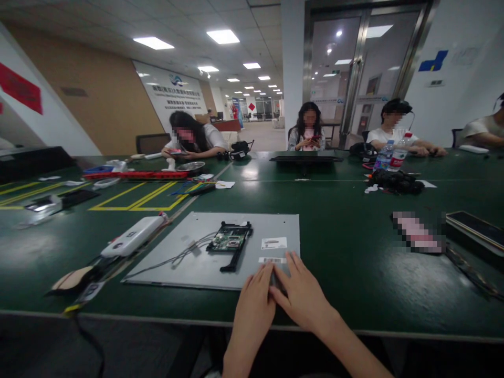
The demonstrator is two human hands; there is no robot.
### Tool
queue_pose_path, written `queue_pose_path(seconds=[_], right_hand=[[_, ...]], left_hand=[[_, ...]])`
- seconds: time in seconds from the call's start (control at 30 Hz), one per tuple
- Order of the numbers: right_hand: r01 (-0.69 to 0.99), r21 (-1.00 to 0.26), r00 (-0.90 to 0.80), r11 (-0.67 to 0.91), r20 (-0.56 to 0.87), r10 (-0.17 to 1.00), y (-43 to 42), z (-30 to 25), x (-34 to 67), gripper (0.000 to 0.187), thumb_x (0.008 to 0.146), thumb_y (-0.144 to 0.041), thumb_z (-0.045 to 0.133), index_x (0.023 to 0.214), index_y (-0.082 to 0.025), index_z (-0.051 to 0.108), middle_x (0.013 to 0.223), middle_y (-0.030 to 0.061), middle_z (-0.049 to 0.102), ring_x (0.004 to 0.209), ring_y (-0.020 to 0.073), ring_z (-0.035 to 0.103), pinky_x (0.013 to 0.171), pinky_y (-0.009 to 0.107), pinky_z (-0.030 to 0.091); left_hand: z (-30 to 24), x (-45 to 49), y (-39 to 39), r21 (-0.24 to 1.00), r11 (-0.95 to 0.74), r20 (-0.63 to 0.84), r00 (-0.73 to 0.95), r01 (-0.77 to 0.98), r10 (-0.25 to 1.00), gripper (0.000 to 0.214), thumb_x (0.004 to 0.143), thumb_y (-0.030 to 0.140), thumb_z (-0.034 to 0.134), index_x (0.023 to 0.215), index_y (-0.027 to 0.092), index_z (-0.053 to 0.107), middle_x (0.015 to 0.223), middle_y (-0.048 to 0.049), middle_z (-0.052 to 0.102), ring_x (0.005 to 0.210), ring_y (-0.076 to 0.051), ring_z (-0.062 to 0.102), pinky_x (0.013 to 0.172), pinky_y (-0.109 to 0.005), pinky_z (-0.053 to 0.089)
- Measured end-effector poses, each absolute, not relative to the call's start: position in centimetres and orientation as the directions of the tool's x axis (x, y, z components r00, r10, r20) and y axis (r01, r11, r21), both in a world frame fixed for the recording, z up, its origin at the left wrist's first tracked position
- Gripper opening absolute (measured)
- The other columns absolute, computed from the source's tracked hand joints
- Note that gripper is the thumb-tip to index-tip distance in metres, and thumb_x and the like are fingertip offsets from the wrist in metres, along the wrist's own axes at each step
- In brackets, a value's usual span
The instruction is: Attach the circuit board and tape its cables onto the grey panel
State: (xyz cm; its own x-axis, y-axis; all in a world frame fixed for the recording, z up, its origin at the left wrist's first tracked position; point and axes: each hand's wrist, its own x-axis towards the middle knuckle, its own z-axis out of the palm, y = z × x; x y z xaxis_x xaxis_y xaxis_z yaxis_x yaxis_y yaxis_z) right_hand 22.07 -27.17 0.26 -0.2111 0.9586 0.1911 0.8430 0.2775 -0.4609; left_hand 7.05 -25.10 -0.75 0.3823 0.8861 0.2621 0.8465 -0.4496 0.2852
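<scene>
A flat grey metal-backed panel [165, 236], like the back of a display screen, lies on the table in front of me. On it sits a green circuit board [227, 240] in a black plastic bracket [236, 260], with thin grey cables [185, 257] running off to the left. My left hand [258, 296] rests at the panel's near right corner, fingers stretched forward and close together. Beside it, my right hand [303, 289] reaches over the right edge with its fingers extended near a barcode label [271, 260]. The hands touch or nearly touch, and what lies under them is hidden.
Left of the panel lie a white power bank-like device [134, 236] and a beige-topped object [74, 279] with a strap. A phone [417, 233] and a dark case [478, 233] are at right. Bottles [399, 152] stand farther back. Several people sit across the green table [346, 283].
</scene>
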Motion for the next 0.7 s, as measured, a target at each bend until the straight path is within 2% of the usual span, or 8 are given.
queue_pose_path(seconds=[0.07, 0.13, 0.2, 0.3, 0.37, 0.47, 0.7], right_hand=[[0.834, -0.468, -0.229, 0.292, 0.188, 0.955, -27.0, 0.1, 21.7, 0.063, 0.091, -0.056, 0.040, 0.143, -0.020, 0.040, 0.156, 0.0117, 0.021, 0.143, 0.0324, 0.013, 0.115, 0.049, 0.020], [0.825, -0.475, -0.249, 0.306, 0.181, 0.952, -26.8, 0.0, 21.4, 0.067, 0.089, -0.059, 0.043, 0.144, -0.020, 0.039, 0.157, 0.0114, 0.018, 0.143, 0.0330, 0.011, 0.116, 0.048, 0.018], [0.822, -0.479, -0.257, 0.310, 0.174, 0.951, -26.7, -0.1, 21.2, 0.069, 0.088, -0.058, 0.046, 0.144, -0.019, 0.038, 0.157, 0.0111, 0.015, 0.143, 0.0335, 0.010, 0.116, 0.048, 0.017], [0.821, -0.481, -0.257, 0.309, 0.171, 0.951, -26.7, -0.2, 21.1, 0.069, 0.088, -0.055, 0.048, 0.145, -0.019, 0.036, 0.158, 0.0108, 0.013, 0.144, 0.0334, 0.007, 0.116, 0.048, 0.016], [0.820, -0.481, -0.258, 0.312, 0.177, 0.950, -26.8, -0.2, 21.0, 0.068, 0.088, -0.054, 0.047, 0.146, -0.019, 0.036, 0.158, 0.0108, 0.012, 0.144, 0.0327, 0.006, 0.116, 0.048, 0.016], [0.821, -0.479, -0.248, 0.311, 0.192, 0.950, -26.8, -0.4, 21.0, 0.067, 0.089, -0.055, 0.046, 0.145, -0.020, 0.036, 0.158, 0.0110, 0.012, 0.144, 0.0318, 0.007, 0.116, 0.048, 0.015], [0.820, -0.481, -0.246, 0.311, 0.195, 0.949, -26.9, -0.4, 21.0, 0.065, 0.090, -0.054, 0.045, 0.145, -0.019, 0.038, 0.157, 0.0109, 0.014, 0.144, 0.0325, 0.008, 0.116, 0.049, 0.016]], left_hand=[[-0.2, 5.8, -24.6, 0.350, -0.462, 0.289, 0.375, 0.815, 0.881, 0.053, 0.079, 0.004, 0.034, 0.126, 0.019, 0.056, 0.128, -0.0065, 0.060, 0.121, -0.017, 0.053, 0.105, -0.036, 0.041], [0.6, 4.7, -24.0, 0.373, -0.449, 0.387, 0.304, 0.812, 0.871, 0.041, 0.085, 0.012, 0.034, 0.115, 0.019, 0.061, 0.123, -0.0074, 0.062, 0.119, -0.018, 0.055, 0.103, -0.037, 0.043], [1.7, 3.8, -23.3, 0.342, -0.414, 0.519, 0.197, 0.844, 0.832, 0.034, 0.089, 0.021, 0.037, 0.112, 0.018, 0.062, 0.128, -0.0101, 0.058, 0.125, -0.022, 0.049, 0.105, -0.041, 0.041], [2.8, 2.9, -21.2, 0.219, -0.334, 0.612, 0.137, 0.917, 0.779, 0.040, 0.088, 0.026, 0.043, 0.126, 0.016, 0.053, 0.142, -0.0144, 0.043, 0.135, -0.028, 0.035, 0.109, -0.047, 0.034], [2.9, 2.3, -19.4, 0.126, -0.256, 0.566, 0.142, 0.958, 0.812, 0.050, 0.087, 0.028, 0.047, 0.134, 0.012, 0.046, 0.146, -0.0185, 0.035, 0.137, -0.034, 0.029, 0.106, -0.050, 0.034], [2.2, 1.5, -16.5, 0.023, -0.141, 0.429, 0.118, 0.990, 0.896, 0.059, 0.086, 0.031, 0.048, 0.139, 0.008, 0.039, 0.148, -0.0237, 0.030, 0.136, -0.039, 0.028, 0.103, -0.052, 0.035], [1.3, -0.4, -12.4, -0.027, -0.086, 0.241, 0.090, 0.996, 0.966, 0.061, 0.088, 0.041, 0.042, 0.137, 0.005, 0.040, 0.145, -0.0253, 0.034, 0.136, -0.038, 0.027, 0.102, -0.051, 0.033]])
